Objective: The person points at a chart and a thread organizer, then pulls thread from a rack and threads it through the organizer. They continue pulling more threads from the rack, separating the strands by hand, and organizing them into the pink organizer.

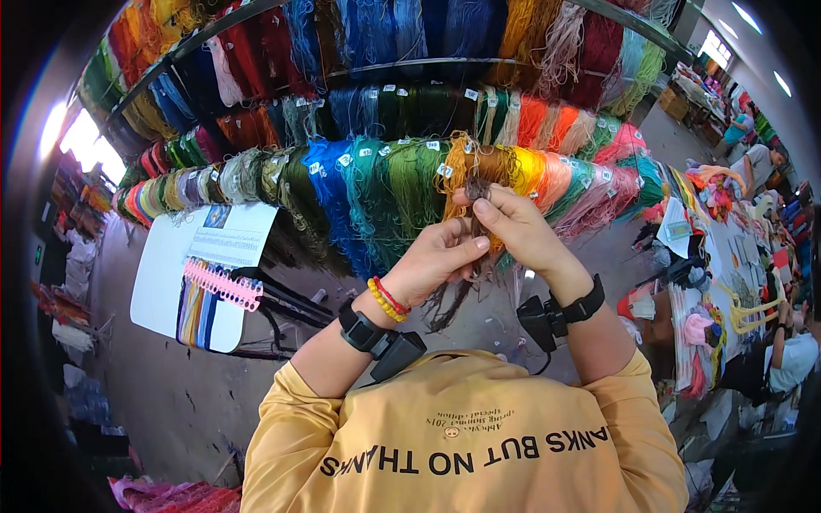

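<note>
Pinching a soft, light brown yarn hank (pixel 475 192) at frame centre, right hand (pixel 513 224) and left hand (pixel 436 261) close around its limp, tangle-prone strands.

This is a textile workshop, a place where yarn is sorted. From 9 to 2 o'clock, long rails (pixel 410 67) carry many hanging skeins of coloured thread (pixel 376 184) with small white tags (pixel 345 160). At 3 o'clock stands a long work table (pixel 737 256) covered with yarn bundles, and other workers (pixel 791 355) sit there. At 8 o'clock is a white sample card (pixel 184 265) with thread colours
</note>
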`<state>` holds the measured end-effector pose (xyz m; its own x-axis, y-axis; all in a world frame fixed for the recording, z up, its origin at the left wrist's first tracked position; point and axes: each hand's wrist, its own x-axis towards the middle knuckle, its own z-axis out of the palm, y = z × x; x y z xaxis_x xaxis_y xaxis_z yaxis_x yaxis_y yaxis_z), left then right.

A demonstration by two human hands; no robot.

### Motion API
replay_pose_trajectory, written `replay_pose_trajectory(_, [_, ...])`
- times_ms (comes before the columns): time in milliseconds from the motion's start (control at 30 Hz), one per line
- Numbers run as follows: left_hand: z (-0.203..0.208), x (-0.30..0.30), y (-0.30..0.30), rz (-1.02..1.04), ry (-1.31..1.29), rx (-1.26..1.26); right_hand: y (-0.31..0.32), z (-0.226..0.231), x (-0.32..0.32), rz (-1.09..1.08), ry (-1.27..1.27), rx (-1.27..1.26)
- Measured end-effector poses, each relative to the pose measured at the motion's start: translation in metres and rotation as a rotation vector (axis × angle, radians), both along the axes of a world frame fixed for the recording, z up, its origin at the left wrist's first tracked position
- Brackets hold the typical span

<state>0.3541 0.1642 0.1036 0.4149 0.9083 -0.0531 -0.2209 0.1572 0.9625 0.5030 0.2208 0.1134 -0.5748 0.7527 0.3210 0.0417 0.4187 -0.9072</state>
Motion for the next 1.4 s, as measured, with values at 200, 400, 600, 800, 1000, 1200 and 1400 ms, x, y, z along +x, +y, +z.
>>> replay_pose_trajectory(200, [0.011, -0.005, -0.001, 0.011, -0.025, 0.039, 0.001, -0.006, 0.001, -0.006, 0.008, -0.283])
replay_pose_trajectory(400, [0.01, -0.018, 0.012, 0.13, -0.515, -0.151, -0.02, -0.017, 0.01, -0.375, 0.19, -0.009])
replay_pose_trajectory(600, [0.012, -0.015, 0.013, 0.211, -0.559, -0.236, -0.043, -0.019, -0.002, -0.34, 0.109, 0.129])
replay_pose_trajectory(800, [0.01, -0.014, 0.017, 0.326, -0.422, -0.148, -0.038, -0.026, -0.001, -0.339, 0.064, 0.158])
replay_pose_trajectory(1000, [0.003, -0.021, 0.027, 0.528, -0.345, -0.089, -0.037, -0.035, 0.006, -0.153, 0.281, -0.199])
replay_pose_trajectory(1200, [0.008, -0.034, 0.029, 0.669, -0.41, -0.121, -0.034, -0.045, 0.018, -0.106, 0.114, -0.271])
replay_pose_trajectory(1400, [0.012, -0.044, 0.026, 0.746, -0.375, 0.031, -0.023, -0.055, 0.031, -0.657, 0.007, 0.187])
